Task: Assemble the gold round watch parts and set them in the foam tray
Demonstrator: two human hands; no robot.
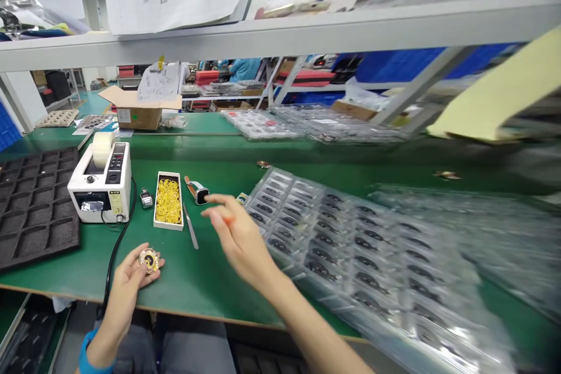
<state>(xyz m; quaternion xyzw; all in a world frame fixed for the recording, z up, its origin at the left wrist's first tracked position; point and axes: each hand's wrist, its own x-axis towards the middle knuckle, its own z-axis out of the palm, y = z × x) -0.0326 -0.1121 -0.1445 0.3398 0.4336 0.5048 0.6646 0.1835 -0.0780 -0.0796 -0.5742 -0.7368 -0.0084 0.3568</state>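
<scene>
My left hand [125,286] cradles a small round part with a yellow-and-metal face [149,260] near the front edge of the green bench mat [210,286]. My right hand [236,236] is motion-blurred, fingers spread, with a small orange spot by the fingertips. It hovers just left of a stack of clear plastic blister trays [315,239] holding dark parts. Nearest that hand lie a small tool with an orange handle [196,191] and a flat metal blade [190,225]. A white box of yellow rubber bands [168,201] stands to their left.
An electric tape dispenser [100,181] with its black cable and a black foam tray [37,204] are on the left. A metal shelf [280,32] with hanging papers runs overhead. Beyond stand a cardboard box [140,111], more blister trays and a person in blue [245,69].
</scene>
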